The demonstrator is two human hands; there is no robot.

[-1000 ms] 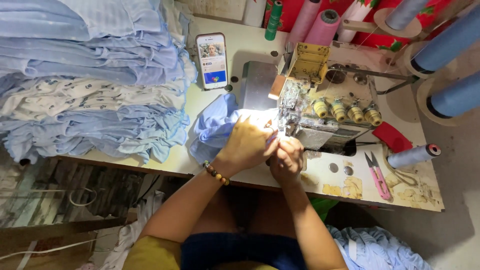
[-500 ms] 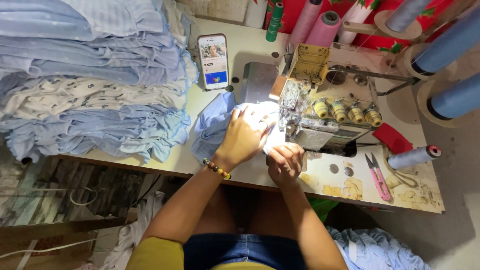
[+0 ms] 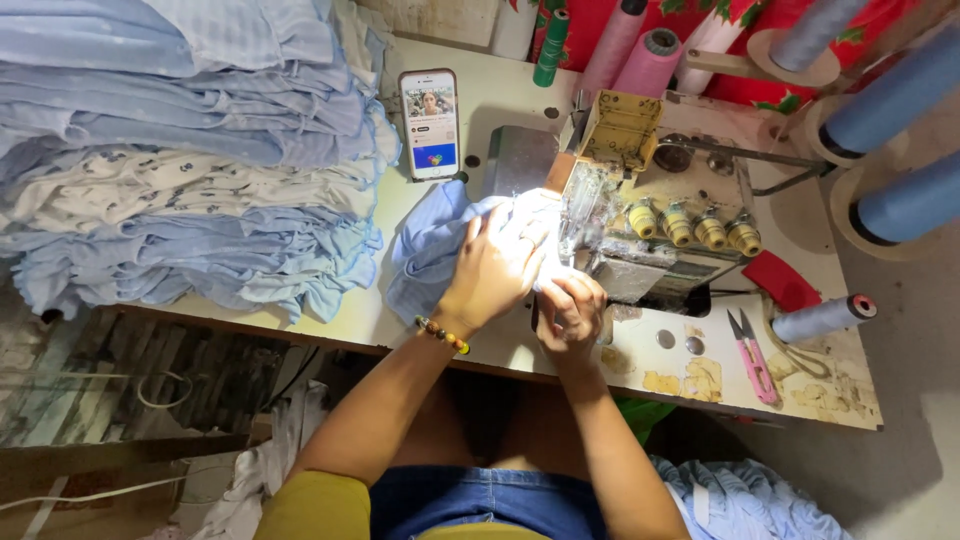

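Fingers of the left hand point(image 3: 497, 268) lie spread flat on the light blue cloth point(image 3: 435, 248), which sits at nine o'clock of the sewing machine point(image 3: 655, 225); the right hand point(image 3: 570, 310) pinches the cloth's edge at the machine's seven o'clock

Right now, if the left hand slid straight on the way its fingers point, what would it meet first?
The left hand lies flat on the light blue cloth, fingers aimed up-right at the lit needle area. It would probably meet the sewing machine first, though depth is unclear.
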